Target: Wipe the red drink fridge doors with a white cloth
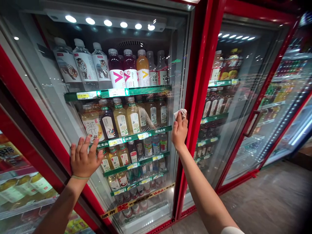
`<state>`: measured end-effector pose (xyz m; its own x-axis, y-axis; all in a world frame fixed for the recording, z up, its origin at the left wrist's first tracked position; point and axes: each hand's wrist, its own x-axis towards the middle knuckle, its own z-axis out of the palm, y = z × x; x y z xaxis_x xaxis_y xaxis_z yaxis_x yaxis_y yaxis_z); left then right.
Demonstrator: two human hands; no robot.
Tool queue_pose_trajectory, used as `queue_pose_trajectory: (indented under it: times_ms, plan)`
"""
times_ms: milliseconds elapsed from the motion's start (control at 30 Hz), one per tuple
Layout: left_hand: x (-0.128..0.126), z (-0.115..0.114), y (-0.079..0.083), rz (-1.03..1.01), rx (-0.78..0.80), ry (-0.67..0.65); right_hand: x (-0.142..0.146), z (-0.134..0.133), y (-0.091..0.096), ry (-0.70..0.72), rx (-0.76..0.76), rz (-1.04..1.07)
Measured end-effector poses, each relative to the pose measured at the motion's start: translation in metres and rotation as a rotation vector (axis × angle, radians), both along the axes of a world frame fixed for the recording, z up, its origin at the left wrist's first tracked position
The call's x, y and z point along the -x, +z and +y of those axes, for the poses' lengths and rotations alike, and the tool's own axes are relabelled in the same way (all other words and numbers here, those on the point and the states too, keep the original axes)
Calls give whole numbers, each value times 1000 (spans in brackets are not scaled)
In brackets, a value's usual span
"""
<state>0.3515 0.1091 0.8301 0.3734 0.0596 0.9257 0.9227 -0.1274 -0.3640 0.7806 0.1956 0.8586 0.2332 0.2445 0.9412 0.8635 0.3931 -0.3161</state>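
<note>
My right hand (179, 131) presses a crumpled white cloth (179, 113), possibly a tissue, against the right side of the glass door (179, 81), close to its red frame (198, 74). Its fingers are closed over the cloth. Flat against the lower left part of the same door lies my left hand (84, 157), fingers spread and holding nothing. A thin band circles that wrist. Behind the glass stand rows of drink bottles (121, 120) on shelves with green price strips (136, 136).
A second red-framed fridge (255, 169) with a door handle (252, 123) stands to the right, and more coolers continue beyond it. At the left edge is another cooler with bottles (21, 188). Grey floor (255, 204) shows at lower right. A yellow strip (138, 200) crosses the door low down.
</note>
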Motion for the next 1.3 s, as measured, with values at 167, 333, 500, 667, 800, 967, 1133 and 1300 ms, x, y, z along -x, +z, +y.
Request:
queue_pose_trajectory:
  times_ms: [167,333,500,667,800,967,1133,1300]
  plan:
    - [-2,-1,2,13,-17,18,10,-4,-1,16,8,-115]
    - [-6,-2,4,22,-30,26,-1,1,2,13,20,-152]
    - [-8,-3,4,25,-24,51,30,-2,5,13,-23,-59]
    - [-5,-2,2,13,-21,67,37,-8,10,80,-4,-371]
    - [-3,-1,0,-11,-5,65,23,3,24,19,-70,2]
    - [-1,0,-2,-7,-18,57,57,-7,26,97,-44,-243]
    - [-1,0,-1,13,-27,59,31,-4,32,67,6,-267]
    - [-1,2,-2,1,-29,50,22,-1,40,4,-10,-36]
